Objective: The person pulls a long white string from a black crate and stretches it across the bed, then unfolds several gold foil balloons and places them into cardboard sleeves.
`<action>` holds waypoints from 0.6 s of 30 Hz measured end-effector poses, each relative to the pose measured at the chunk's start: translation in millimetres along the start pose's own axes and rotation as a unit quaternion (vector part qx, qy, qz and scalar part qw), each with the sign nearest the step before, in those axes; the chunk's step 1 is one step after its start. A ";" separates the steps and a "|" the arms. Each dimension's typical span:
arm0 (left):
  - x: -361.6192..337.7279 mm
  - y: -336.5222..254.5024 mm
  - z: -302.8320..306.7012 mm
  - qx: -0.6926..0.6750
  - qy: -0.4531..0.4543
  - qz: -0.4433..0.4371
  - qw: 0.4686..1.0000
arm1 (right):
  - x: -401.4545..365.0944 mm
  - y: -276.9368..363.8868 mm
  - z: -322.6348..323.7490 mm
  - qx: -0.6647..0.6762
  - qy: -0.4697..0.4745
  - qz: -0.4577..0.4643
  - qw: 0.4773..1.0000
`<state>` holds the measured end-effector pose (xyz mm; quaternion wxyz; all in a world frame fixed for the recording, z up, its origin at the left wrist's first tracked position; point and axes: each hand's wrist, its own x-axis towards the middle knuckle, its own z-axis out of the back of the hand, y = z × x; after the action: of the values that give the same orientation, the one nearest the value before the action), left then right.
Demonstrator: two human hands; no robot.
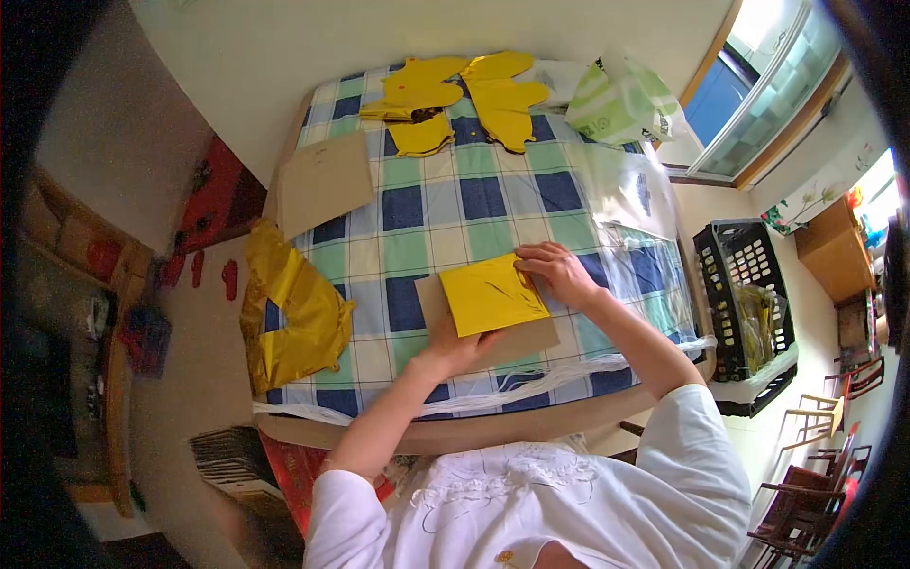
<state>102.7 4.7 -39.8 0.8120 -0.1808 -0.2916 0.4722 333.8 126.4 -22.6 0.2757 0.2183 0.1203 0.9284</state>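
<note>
Note, nearest, a strip of gathered white strands [512, 389] along the near border of the checked cloth [403, 204], on the wearer's side of the yellow packet [483, 299]. Next, see the packet itself, flat and slightly turned, on top of a cardboard sheet [533, 343], with the cardboard projecting at left and along the near side, apparently as a firm backing over the soft-looking cloth. Observe the left hand [457, 347] at the packet's near edge, thumb along that edge, other fingers largely hidden beneath or behind; cannot tell how tightly closed. Judge this placement as a support for the near side. Observe the right hand [559, 273] at the packet's far right corner, fingers close together and loosely bent, tips on the corner; cannot tell pinch from simple pressure. Read this contact, opposite the left hand, as a means to hold the creased surface flat and square. To the left of the packet, find a large gold foil piece [322, 332], spread out at the cloth's edge; to the right, beyond the cloth, a black crate [709, 284]. Farther off, beyond the packet to the left, see a second cardboard sheet [327, 185]; beyond and to the right, clear plastic [621, 190]. Farthest, directly beyond the packet, note flat gold shapes [502, 104], with a green-and-white bag [602, 100] to their right.
</note>
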 end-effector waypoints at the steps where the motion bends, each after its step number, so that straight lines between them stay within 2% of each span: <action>1: -4.7 8.1 1.7 -0.004 -0.007 -0.021 1.000 | 0.0 -1.1 0.3 -0.004 -0.001 0.003 1.000; 4: -26.1 31.4 30.8 0.112 0.025 -0.056 0.992 | 0.7 2.6 2.5 -0.012 -0.002 0.007 1.000; 8: -30.6 37.6 54.6 0.089 -0.090 0.070 0.990 | 1.1 5.4 3.8 -0.014 -0.004 0.007 1.000; 11: -22.4 33.7 57.7 0.153 -0.069 0.007 0.986 | 4.6 4.1 5.1 -0.001 0.014 -0.010 1.000; 13: -24.7 36.4 52.7 0.162 -0.077 0.006 0.984 | 8.4 8.1 4.6 -0.004 0.016 -0.032 0.999; 15: -26.8 36.4 49.3 0.164 -0.078 0.009 0.983 | 26.2 38.3 6.5 -0.022 -0.002 -0.060 0.998; 16: -25.1 35.1 50.3 0.163 -0.079 0.011 0.983 | 36.1 58.6 4.9 0.006 0.017 -0.096 0.995; 18: -21.0 33.2 53.8 0.158 -0.074 0.014 0.985 | 37.9 65.0 -26.8 -0.037 0.042 -0.074 0.996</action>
<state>38.0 3.6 -23.9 0.8001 -0.0188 -0.2701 0.5353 262.8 91.8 -10.9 0.3462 0.1595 0.1132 0.9176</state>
